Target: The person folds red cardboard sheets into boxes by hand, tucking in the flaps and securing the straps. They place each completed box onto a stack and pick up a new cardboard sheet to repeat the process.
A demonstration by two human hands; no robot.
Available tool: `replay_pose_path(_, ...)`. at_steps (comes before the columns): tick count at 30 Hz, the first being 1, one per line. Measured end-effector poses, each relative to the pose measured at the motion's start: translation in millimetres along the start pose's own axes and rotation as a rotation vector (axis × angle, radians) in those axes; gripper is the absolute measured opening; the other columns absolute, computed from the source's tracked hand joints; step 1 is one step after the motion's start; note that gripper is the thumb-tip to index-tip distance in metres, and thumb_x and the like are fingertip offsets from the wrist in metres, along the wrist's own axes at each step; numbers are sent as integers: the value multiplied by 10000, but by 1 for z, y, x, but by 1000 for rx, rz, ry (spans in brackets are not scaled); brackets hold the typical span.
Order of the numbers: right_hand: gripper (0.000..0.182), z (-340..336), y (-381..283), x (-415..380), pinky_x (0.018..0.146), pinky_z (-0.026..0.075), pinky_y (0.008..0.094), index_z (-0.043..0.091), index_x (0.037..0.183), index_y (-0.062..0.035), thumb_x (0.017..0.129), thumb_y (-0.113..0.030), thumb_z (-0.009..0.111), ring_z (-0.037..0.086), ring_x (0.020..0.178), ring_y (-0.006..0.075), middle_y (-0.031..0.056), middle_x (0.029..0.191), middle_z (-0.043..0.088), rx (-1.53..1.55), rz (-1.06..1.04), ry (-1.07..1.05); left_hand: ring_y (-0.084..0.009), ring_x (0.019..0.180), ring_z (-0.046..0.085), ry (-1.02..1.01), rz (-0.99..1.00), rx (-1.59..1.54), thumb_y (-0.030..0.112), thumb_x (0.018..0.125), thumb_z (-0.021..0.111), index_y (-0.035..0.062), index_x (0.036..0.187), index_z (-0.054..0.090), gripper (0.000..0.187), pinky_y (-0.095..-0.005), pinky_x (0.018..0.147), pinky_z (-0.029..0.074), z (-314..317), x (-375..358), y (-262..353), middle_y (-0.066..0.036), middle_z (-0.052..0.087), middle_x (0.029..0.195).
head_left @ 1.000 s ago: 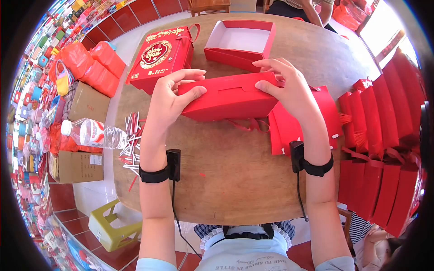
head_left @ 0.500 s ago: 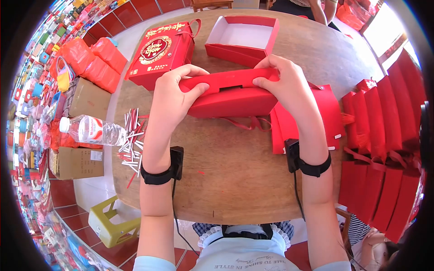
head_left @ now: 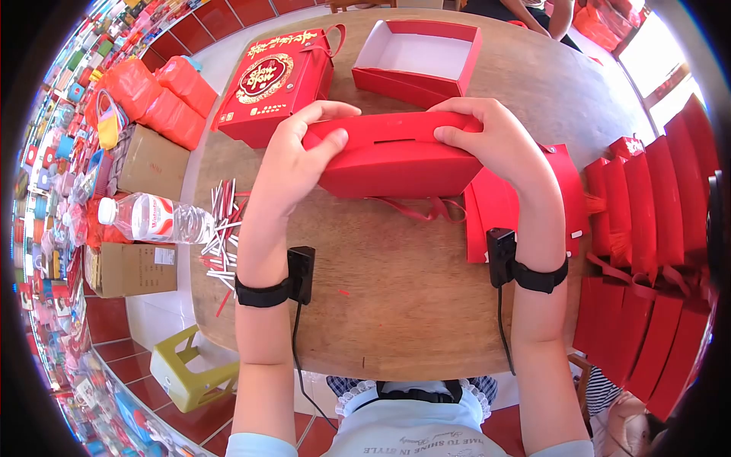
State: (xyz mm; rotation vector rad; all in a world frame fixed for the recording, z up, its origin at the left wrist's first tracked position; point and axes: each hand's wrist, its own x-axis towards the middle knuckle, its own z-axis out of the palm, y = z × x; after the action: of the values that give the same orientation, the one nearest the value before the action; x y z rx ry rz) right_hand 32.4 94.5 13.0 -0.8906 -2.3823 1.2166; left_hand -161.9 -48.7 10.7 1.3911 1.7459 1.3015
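Between both hands sits a red cardboard gift box (head_left: 403, 171), its long side facing me and a narrow dark slot along its upper edge. My left hand (head_left: 301, 152) grips the box's left end, thumb on the near face and fingers over the top. At the right end, my right hand (head_left: 487, 141) pinches the same box, thumb pressed beside the slot. A red ribbon (head_left: 426, 209) trails from beneath it onto the wooden table (head_left: 396, 305). The undersides of both hands' fingers are hidden behind the box.
Behind are a printed red gift box (head_left: 266, 84) and an open white-lined box (head_left: 419, 53). Flat red card pieces (head_left: 521, 198) lie right. A water bottle (head_left: 156, 219) and paper strips (head_left: 221, 228) sit left. Red boxes (head_left: 647, 198) are stacked at the right; a green stool (head_left: 186, 369) stands below left.
The wide dark gap at the box's upper edge has narrowed to a thin slit as its flaps come together. Both hands keep hold, the right shifting slightly rightward.
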Motion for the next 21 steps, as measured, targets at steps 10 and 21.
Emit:
replay_pose_path(10,349,6,-2,-2,936,375,311,492,1214,-85,867,-101,462,472,1119,245,159,1250,462,116,-31,-32,-244,1320,213,25,-57,-227,98,838,387,26,1308,362,476,-347,1070,163,1,0,-4,-136,323,1370)
replay_pose_path(21,468,8,0,-2,1044,232,308,316,1361,-93,906,-146,416,269,1291,221,127,1388,320,360,-14,18,-274,1351,113,-65,59,-131,406,906,400,29,1397,121,680,-375,1078,102,-7,-1,-17,-173,183,1429)
